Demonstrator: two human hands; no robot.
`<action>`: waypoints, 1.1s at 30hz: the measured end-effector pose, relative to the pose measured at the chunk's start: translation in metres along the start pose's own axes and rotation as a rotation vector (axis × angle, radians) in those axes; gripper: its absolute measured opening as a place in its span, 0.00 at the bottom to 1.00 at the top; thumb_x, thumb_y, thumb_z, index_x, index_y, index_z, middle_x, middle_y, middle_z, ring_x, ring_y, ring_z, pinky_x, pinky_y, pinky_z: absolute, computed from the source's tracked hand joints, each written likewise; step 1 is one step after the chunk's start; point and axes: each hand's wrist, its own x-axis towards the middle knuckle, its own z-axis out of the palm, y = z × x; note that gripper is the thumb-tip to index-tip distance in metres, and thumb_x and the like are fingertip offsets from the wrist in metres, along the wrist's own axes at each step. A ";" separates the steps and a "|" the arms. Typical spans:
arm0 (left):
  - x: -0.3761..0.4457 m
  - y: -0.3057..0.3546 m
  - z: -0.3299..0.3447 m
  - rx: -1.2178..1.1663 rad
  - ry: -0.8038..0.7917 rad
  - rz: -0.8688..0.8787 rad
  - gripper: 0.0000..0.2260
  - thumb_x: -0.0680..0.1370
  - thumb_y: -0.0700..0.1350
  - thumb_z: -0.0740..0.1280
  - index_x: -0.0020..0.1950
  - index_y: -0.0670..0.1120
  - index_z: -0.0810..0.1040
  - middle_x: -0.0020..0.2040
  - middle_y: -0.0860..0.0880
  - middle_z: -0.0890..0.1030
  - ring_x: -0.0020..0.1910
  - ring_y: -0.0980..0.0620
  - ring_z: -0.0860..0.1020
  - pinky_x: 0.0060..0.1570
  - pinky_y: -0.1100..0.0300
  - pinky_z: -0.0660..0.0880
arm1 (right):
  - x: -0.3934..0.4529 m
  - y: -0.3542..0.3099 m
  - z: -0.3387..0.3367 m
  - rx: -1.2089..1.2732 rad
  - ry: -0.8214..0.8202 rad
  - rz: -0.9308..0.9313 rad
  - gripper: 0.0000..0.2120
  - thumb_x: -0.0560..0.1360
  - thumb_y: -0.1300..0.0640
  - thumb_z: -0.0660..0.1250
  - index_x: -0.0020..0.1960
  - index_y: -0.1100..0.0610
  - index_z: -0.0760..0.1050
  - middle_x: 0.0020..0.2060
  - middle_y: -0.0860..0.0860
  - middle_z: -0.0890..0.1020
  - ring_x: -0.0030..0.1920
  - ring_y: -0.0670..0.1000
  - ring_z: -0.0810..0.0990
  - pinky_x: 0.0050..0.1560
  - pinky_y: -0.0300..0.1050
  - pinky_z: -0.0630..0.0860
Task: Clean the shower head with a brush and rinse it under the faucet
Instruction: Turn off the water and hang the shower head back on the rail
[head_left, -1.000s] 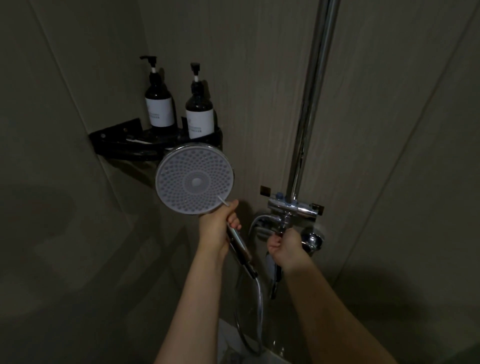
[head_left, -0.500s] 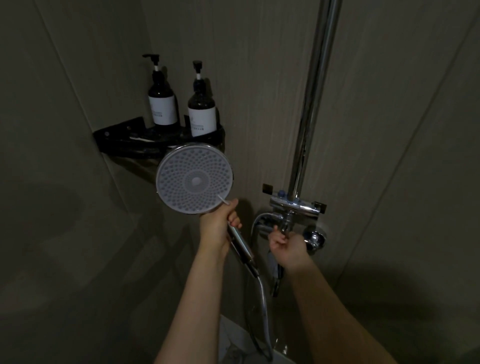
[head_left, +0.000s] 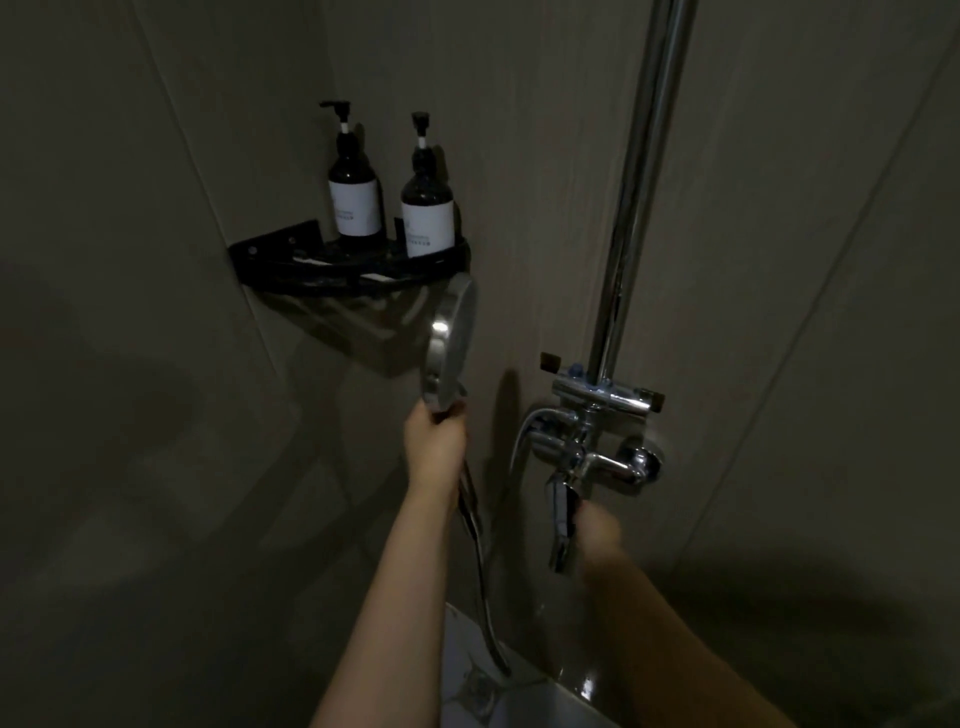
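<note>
Shower head (head_left: 448, 345) gripped by left hand (head_left: 435, 449); blurred right hand (head_left: 597, 530), grip unclear, near faucet (head_left: 562, 514).

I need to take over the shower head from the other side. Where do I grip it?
Grip the shower head by its handle, just under the left hand, where the chrome stem shows bare. Come from the right: the round head is turned edge-on and offers no hold, and the hose trails off below.

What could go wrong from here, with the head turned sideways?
1. The shower head faces right, edge-on; if the right hand, blurred at the faucet, opens the water, spray may hit the wall.
2. The left hand grips only the neck, near the corner shelf; a swing could knock its bottles.
</note>
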 end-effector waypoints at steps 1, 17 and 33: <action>-0.003 0.000 -0.003 0.035 -0.001 0.022 0.04 0.74 0.36 0.66 0.46 0.43 0.77 0.42 0.42 0.79 0.44 0.47 0.77 0.44 0.57 0.71 | -0.002 0.002 0.003 -0.094 0.020 -0.017 0.16 0.79 0.58 0.55 0.59 0.66 0.75 0.54 0.63 0.80 0.48 0.57 0.78 0.49 0.47 0.74; -0.034 -0.018 -0.061 0.194 0.128 0.111 0.07 0.75 0.37 0.63 0.39 0.46 0.72 0.36 0.50 0.74 0.39 0.51 0.72 0.40 0.59 0.68 | -0.006 0.005 0.000 -0.297 0.068 -0.215 0.14 0.78 0.62 0.60 0.61 0.66 0.75 0.59 0.64 0.78 0.60 0.62 0.77 0.58 0.49 0.72; -0.058 -0.018 -0.055 0.286 0.147 0.046 0.09 0.76 0.37 0.63 0.39 0.48 0.68 0.42 0.52 0.74 0.49 0.51 0.73 0.48 0.61 0.67 | 0.006 -0.004 -0.006 -0.542 -0.036 -0.216 0.18 0.80 0.58 0.58 0.61 0.71 0.73 0.62 0.66 0.76 0.63 0.63 0.74 0.61 0.50 0.70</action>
